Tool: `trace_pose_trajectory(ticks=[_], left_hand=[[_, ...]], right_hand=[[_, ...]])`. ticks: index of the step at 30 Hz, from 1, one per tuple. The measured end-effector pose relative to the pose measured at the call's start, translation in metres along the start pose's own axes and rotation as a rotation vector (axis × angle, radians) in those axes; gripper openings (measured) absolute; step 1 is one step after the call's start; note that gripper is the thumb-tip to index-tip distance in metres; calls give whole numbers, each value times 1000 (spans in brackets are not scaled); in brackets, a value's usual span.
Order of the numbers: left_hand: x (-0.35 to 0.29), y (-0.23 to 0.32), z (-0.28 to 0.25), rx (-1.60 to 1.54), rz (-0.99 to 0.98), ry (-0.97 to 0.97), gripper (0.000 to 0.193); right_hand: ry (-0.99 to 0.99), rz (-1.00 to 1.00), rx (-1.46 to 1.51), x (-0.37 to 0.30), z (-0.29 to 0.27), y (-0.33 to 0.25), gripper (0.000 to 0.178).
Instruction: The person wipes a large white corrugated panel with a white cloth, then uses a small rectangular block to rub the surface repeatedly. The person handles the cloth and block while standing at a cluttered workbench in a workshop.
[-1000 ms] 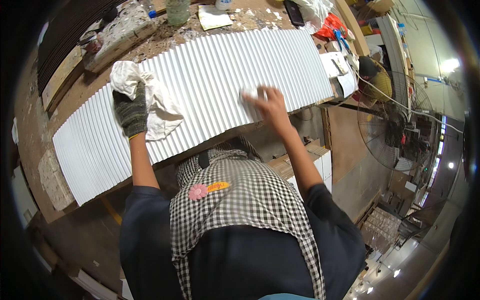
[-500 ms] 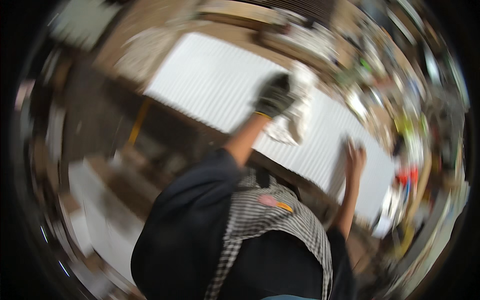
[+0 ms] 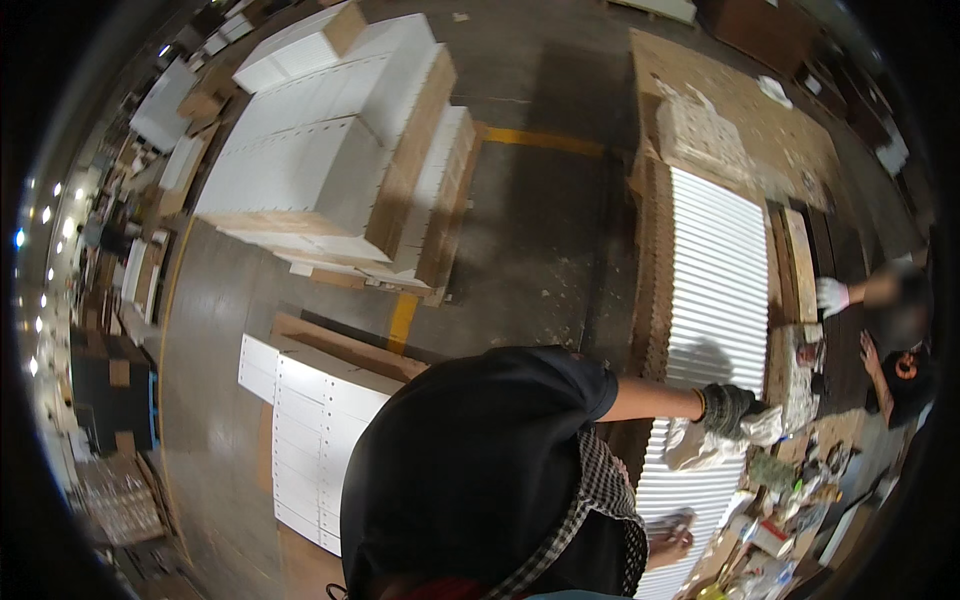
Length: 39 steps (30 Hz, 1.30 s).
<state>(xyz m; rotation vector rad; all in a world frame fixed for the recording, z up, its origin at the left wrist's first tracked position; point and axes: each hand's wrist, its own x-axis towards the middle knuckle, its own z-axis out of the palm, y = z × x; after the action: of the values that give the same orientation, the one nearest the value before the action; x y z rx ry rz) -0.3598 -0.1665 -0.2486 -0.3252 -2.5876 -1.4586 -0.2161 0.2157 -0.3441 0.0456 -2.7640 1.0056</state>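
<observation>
My left hand (image 3: 727, 410), in a dark grey knit glove, is closed on a crumpled white cloth (image 3: 700, 447). The cloth lies over the ridges of a long white ribbed panel (image 3: 718, 270). Lower down, my bare right hand (image 3: 672, 538) rests at the panel's surface, its fingers apart and slightly blurred, with nothing seen in them. Part of the panel's near end is hidden behind my body and arm.
Beyond the panel, a co-worker's white-gloved hand (image 3: 832, 297) and bare hand (image 3: 870, 350) are over a dark surface. Cluttered tools and bottles (image 3: 770, 540) lie at lower right. Stacked white panels (image 3: 290, 165) stand at left, with another white stack (image 3: 310, 440) nearer me.
My view has swung far to the left, bringing the floor and panel stacks into sight. The left hand still holds the cloth on the panel; the right hand stays by the panel.
</observation>
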Motion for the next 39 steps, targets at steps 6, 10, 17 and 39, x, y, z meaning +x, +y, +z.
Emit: trace_pose_trajectory(ticks=[6,10,17,39], left_hand=[[-42,25,-56,-22,1,253,72],[-22,43,-91,-291,-4,331,52],[-8,-62,-79,429,191,297,52],[-15,-82,-79,530,-58,218,80]], right_hand=[[28,-74,-637,159,-13,39,42],[-15,-173,-666,119,10,-11,41],[-170,-28,-313,-97,-5,-165,40],[81,-213,-443,104,33,-107,49]])
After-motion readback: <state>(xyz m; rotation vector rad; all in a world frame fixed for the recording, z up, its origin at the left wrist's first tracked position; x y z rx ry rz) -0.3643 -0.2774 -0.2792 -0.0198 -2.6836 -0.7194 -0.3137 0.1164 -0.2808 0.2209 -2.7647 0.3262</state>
